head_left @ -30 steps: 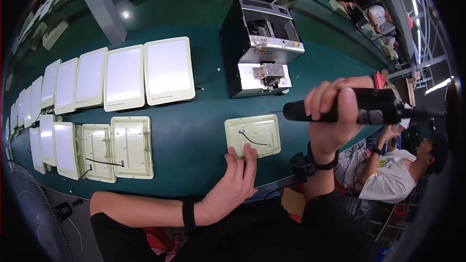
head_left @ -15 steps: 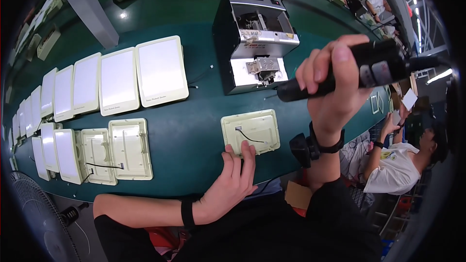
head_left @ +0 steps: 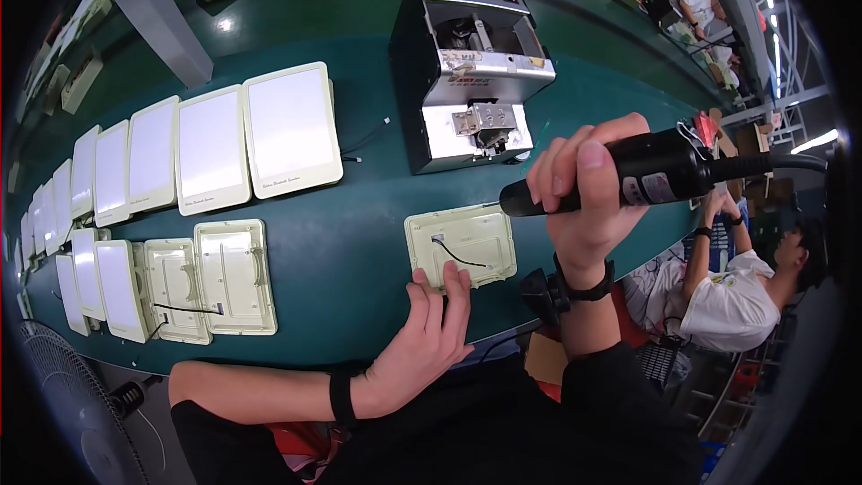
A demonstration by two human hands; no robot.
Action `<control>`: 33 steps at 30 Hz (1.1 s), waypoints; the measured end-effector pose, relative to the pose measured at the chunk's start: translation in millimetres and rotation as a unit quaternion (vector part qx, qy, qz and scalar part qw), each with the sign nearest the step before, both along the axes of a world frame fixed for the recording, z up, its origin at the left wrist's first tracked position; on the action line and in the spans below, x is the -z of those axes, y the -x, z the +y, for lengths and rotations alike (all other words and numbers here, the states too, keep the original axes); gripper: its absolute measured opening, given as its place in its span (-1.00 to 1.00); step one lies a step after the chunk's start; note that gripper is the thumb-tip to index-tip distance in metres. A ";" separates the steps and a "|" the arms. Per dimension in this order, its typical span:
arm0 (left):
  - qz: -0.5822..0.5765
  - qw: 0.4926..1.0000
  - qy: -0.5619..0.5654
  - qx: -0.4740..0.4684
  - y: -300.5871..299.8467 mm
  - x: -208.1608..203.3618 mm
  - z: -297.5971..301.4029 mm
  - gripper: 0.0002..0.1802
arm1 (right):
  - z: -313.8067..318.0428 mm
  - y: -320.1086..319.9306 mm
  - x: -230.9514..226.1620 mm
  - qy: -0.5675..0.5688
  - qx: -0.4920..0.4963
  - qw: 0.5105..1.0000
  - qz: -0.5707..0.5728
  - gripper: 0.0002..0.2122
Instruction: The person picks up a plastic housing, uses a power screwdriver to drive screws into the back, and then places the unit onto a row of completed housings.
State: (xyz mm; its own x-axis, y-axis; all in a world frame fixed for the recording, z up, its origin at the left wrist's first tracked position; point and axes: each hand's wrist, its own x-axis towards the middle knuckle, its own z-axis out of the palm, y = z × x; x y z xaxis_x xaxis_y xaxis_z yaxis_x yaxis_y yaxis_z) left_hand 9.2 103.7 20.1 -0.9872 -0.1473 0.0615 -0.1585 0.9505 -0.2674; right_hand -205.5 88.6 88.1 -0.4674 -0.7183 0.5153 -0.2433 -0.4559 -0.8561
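1. Head view: the right hand (head_left: 588, 193) is clenched around a black electric screwdriver (head_left: 628, 178), held in the air above the near edge of the green belt (head_left: 359, 216), its tip pointing left just over a cream plastic housing (head_left: 461, 246)
2. The left hand (head_left: 426, 337) lies flat, fingers spread, pressing the housing's near edge; it grips nothing
3. The housing looks light, stiff and thin-walled, likely to slide on the smooth belt, so pinning it by the rim seems the best hold; a thin black wire (head_left: 458, 254) crosses its inside and looks easy to snag
4. The screwdriver seems fairly heavy, with a cable trailing right
5. Just behind the housing stands a metal screw feeder (head_left: 471, 72); white panels (head_left: 215, 148) and more open housings (head_left: 211, 278) fill the belt's left part, well apart
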 end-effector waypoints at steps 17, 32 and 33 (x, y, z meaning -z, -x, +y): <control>0.001 1.000 -0.011 0.003 -6.5 3.1 -0.1 -0.04 | -10.2 -5.4 -36.2 0.100 -0.040 0.994 0.016 -0.88; 0.003 1.000 -0.025 -0.006 -4.8 5.4 -3.3 0.04 | -5.1 -6.2 -33.4 0.057 0.005 0.998 -0.031 -0.90; 0.001 1.000 -0.026 0.001 -4.2 5.5 -3.3 0.04 | -7.6 -5.8 -38.5 0.093 -0.001 0.995 -0.021 -0.90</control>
State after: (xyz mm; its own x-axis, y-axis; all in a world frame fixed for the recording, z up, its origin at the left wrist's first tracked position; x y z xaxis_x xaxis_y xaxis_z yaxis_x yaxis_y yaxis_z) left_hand 13.4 100.4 14.6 -0.9874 -0.1477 0.0561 -0.1565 0.9634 -0.2179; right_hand -199.8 80.9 126.6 -0.4908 -0.6130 0.6191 -0.2081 -0.6075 -0.7665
